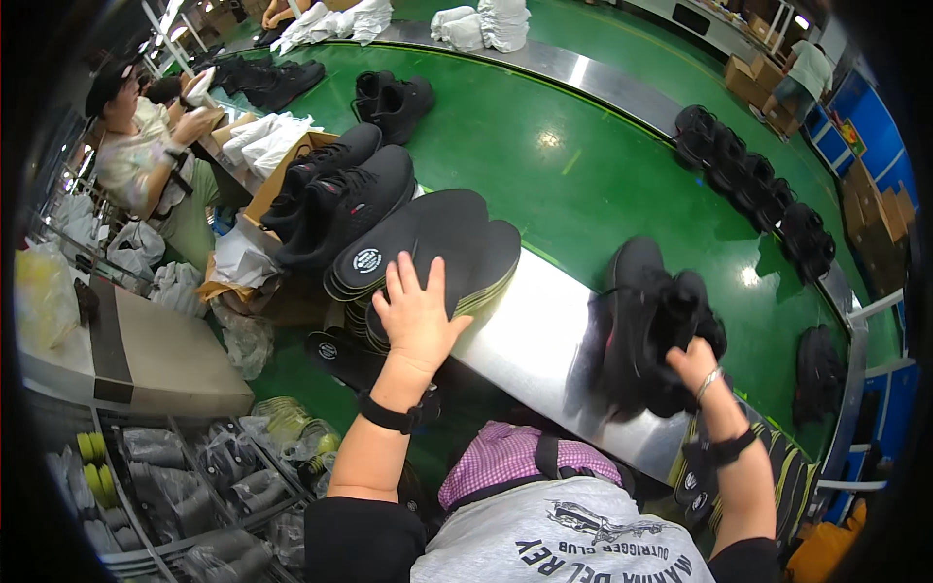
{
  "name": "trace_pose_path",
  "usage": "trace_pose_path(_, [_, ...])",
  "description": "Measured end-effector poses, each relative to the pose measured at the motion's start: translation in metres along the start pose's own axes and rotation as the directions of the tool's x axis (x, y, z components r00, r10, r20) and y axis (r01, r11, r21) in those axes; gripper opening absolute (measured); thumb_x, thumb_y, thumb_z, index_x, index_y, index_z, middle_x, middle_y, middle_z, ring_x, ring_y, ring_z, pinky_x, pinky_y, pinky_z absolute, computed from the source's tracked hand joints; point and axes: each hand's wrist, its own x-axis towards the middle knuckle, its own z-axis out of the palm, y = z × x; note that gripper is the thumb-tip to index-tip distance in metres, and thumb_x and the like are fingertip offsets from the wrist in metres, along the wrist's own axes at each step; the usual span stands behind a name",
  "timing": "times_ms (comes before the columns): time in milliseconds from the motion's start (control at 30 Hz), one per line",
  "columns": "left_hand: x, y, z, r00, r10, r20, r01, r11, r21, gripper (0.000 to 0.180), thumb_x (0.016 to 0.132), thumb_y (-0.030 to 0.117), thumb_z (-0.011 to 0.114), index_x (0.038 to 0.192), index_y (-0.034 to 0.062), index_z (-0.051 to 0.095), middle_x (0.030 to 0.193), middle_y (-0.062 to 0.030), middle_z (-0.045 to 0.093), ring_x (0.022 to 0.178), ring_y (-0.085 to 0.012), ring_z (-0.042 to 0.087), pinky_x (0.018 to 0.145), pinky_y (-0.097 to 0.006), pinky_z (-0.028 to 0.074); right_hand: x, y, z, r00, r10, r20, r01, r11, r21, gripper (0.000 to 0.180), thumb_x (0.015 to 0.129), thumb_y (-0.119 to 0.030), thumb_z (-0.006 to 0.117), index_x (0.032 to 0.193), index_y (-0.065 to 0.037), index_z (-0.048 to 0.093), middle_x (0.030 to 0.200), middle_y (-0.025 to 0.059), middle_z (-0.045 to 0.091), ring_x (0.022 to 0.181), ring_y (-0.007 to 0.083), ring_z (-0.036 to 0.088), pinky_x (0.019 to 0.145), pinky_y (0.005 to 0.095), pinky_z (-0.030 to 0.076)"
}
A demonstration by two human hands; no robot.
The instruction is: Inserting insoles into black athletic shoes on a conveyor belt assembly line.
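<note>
My left hand [418, 311] rests with fingers spread on top of a stack of black insoles [428, 248] that sits at the left end of a shiny metal ledge [544, 340]. My right hand [692, 361] grips a pair of black sneakers [651, 321] standing on that ledge to the right. A black band is on each wrist. Just left of the insoles, two black sneakers [335, 199] lie on an open cardboard box [282, 175].
A green conveyor belt [583, 165] curves behind the ledge, carrying black sneakers [389, 97] and a row of black shoes [748, 180] at the right. A seated person [146, 146] works at upper left. White paper bundles [486, 24] lie at top. Wire bins of bagged items [194, 486] stand lower left.
</note>
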Motion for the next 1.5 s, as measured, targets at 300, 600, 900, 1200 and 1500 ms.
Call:
trace_pose_path(300, [0.026,-0.047,-0.018,0.999,0.036,0.032,-0.022,0.936,-0.351,0.062,0.058,0.026,0.070,0.115,0.0124,0.051,0.121,-0.0144,0.045,0.111,-0.0296,0.043,0.090,-0.042,0.034,0.108,-0.072,-0.030,0.933,-0.288,-0.215,0.306,0.951,0.055,0.028,0.076,-0.014,0.057,0.098,0.002,0.054,0.080,0.0137,0.059,0.073,0.0197,0.058,0.067,0.0298,0.046])
trace_pose_path(600, [0.074,-0.093,-0.021,0.957,0.108,0.268,-0.015,0.944,-0.329,0.066,0.058,0.038,0.072,0.115,0.0115,0.053,0.120,-0.0127,0.049,0.113,-0.0257,0.044,0.094,-0.045,0.031,-0.030,0.003,0.109,0.933,-0.242,0.265,0.330,0.870,-0.366,0.046,0.073,-0.032,0.056,0.113,-0.010,0.049,0.125,0.0189,0.037,0.117,0.0362,0.033,0.091,0.0538,0.028])
trace_pose_path(900, [0.147,-0.178,-0.017,0.890,-0.319,0.325,0.277,0.946,0.169,0.050,0.063,0.029,0.069,0.107,0.0114,0.054,0.110,-0.0095,0.058,0.106,-0.0259,0.051,0.093,-0.044,0.030,-0.052,0.026,0.123,0.921,-0.111,0.372,0.268,0.875,-0.403,0.070,0.078,-0.039,0.049,0.135,-0.009,0.022,0.141,0.0212,0.007,0.130,0.0382,0.002,0.100,0.0568,0.000])
trace_pose_path(1200, [0.150,-0.204,0.032,0.886,-0.361,-0.292,0.420,0.890,0.174,0.015,0.069,0.015,0.053,0.081,0.0139,0.063,0.078,-0.0092,0.064,0.080,-0.0250,0.060,0.079,-0.036,0.033,-0.053,0.022,0.122,0.912,-0.082,0.401,0.251,0.886,-0.390,0.069,0.079,-0.041,0.047,0.135,-0.010,0.021,0.142,0.0196,0.004,0.131,0.0370,-0.003,0.100,0.0557,-0.002])
trace_pose_path(1500, [0.101,-0.245,-0.040,0.738,-0.575,-0.352,0.328,0.763,-0.557,0.035,0.073,0.026,0.058,0.101,0.0057,0.058,0.092,-0.0176,0.059,0.090,-0.0305,0.056,0.082,-0.038,0.039,-0.046,0.026,0.125,0.922,-0.057,0.382,0.219,0.892,-0.395,0.068,0.080,-0.043,0.044,0.136,-0.013,0.020,0.142,0.0187,0.006,0.131,0.0365,0.000,0.100,0.0562,0.001])
